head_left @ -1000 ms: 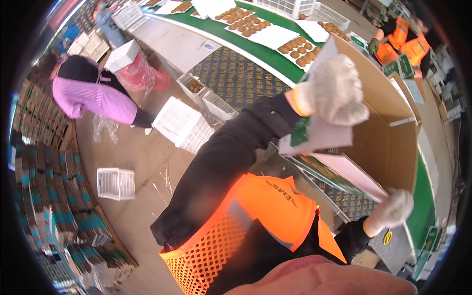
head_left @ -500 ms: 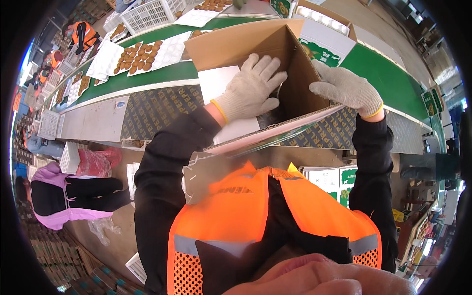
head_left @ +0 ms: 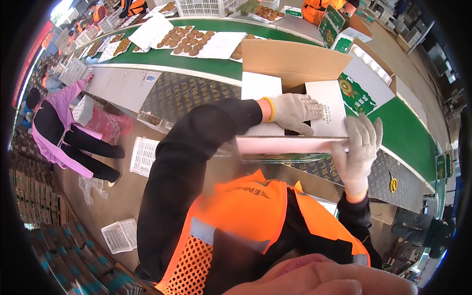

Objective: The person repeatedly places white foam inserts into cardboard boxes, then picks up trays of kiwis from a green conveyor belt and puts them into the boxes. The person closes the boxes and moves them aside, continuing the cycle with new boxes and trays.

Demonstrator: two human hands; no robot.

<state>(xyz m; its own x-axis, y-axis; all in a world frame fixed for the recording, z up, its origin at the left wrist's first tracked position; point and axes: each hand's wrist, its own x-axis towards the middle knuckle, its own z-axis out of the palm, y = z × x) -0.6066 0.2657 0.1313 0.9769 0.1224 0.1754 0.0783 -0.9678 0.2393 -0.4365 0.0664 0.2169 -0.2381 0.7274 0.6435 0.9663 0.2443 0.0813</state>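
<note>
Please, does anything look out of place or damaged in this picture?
Yes: clear plastic lies crumpled on the floor, near the person in purple, like discarded wrapping. I see no damage on the box.

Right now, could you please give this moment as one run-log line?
left hand: over white flaps of box | right hand: at near right corner | fruit: along green belt

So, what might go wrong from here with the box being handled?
The left hand spans the gap between two white panels, so pressing down could bend one or catch the glove.
The right hand is at the near right corner of the cardboard box; an uneven push might skew it.
Yellow-handled scissors lie on the patterned board near that hand and could be knocked.
</note>
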